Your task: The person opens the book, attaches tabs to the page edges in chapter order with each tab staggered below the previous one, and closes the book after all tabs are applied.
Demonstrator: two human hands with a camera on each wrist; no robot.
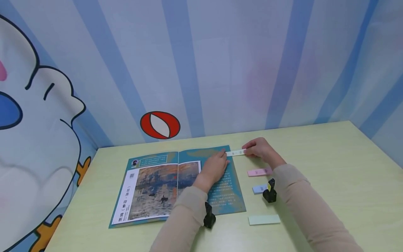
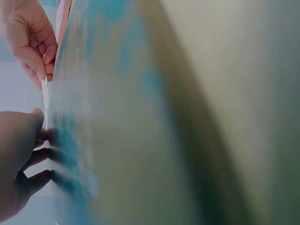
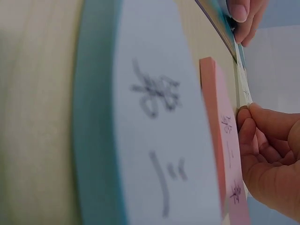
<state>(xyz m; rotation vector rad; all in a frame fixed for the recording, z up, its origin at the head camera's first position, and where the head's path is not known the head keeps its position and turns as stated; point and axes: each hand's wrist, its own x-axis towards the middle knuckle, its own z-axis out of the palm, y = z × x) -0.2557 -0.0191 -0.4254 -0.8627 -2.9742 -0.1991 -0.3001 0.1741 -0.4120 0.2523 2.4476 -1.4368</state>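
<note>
An open magazine [image 1: 185,157] with a blue-green border and a painting across its pages lies on the table. My right hand [image 1: 260,148] pinches the right end of a narrow white paper strip [image 1: 235,153] between thumb and fingers. The strip's left end overlaps the upper right edge of the magazine. There my left hand [image 1: 215,167] rests on the right page, fingertips pressing at the strip's end. In the left wrist view, the strip [image 2: 45,101] stretches between the two hands. Handwritten characters show on it.
Below the right hand lie a pink note strip [image 1: 257,172], a blue one [image 1: 259,189] partly behind the wrist camera [image 1: 269,192], and a pale green one [image 1: 264,219]. The pink and blue pads carry handwriting. A striped curtain [image 1: 220,70] hangs behind the table's back edge.
</note>
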